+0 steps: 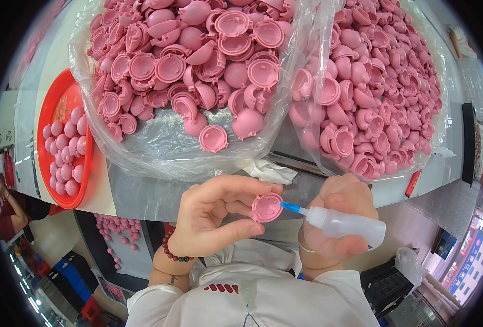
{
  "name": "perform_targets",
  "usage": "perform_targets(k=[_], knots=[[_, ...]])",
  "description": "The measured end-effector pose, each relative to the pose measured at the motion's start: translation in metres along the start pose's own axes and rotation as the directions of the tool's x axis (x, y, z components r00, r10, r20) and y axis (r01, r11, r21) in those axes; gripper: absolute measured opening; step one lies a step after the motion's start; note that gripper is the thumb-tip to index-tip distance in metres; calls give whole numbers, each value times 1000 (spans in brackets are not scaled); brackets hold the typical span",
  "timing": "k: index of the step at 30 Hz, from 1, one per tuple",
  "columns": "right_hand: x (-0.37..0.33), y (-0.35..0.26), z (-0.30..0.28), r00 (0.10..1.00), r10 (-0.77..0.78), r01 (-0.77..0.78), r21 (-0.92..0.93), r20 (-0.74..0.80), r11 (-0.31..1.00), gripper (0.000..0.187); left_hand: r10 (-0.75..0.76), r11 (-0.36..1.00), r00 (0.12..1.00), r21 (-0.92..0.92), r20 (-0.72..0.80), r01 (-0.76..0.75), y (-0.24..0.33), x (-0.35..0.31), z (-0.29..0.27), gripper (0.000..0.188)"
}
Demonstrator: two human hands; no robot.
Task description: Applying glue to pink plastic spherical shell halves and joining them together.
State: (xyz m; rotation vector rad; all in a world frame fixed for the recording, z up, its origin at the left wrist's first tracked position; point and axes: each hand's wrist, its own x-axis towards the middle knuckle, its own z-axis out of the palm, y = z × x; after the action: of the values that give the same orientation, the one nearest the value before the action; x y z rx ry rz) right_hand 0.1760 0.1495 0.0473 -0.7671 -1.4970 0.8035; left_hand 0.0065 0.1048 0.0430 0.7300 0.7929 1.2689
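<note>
My left hand (211, 215) pinches a pink half-shell (266, 207) between thumb and fingers, its hollow side turned toward me. My right hand (342, 215) grips a small white squeeze bottle (346, 224) with a blue nozzle; the nozzle tip touches the shell's rim. Both hands are held close to my chest, just below the table's near edge.
Two clear plastic bags full of pink half-shells lie on the table, one ahead on the left (190, 71), one on the right (372, 82). A red tray (48, 117) with joined pink balls sits far left. A white rag (268, 171) lies at the table edge. More pink balls (116, 231) lie below.
</note>
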Motion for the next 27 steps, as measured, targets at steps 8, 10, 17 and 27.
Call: perform_targets(k=[8, 10, 17, 27], knots=[[-2, 8, 5, 994, -105, 105, -29, 5, 994, 60, 12, 1000, 1000, 14, 8, -12, -1, -1, -2, 46], [-3, 8, 3, 994, -109, 109, -31, -10, 994, 60, 16, 1000, 1000, 6, 6, -17, -1, -1, -2, 46], [-6, 9, 5, 990, -130, 129, -9, -62, 992, 59, 69, 997, 995, -12, -75, -70, -1, -3, 1, 44], [-6, 10, 6, 987, -154, 154, 23, -39, 988, 58, 146, 987, 987, 74, -60, -142, -3, -1, -1, 44]])
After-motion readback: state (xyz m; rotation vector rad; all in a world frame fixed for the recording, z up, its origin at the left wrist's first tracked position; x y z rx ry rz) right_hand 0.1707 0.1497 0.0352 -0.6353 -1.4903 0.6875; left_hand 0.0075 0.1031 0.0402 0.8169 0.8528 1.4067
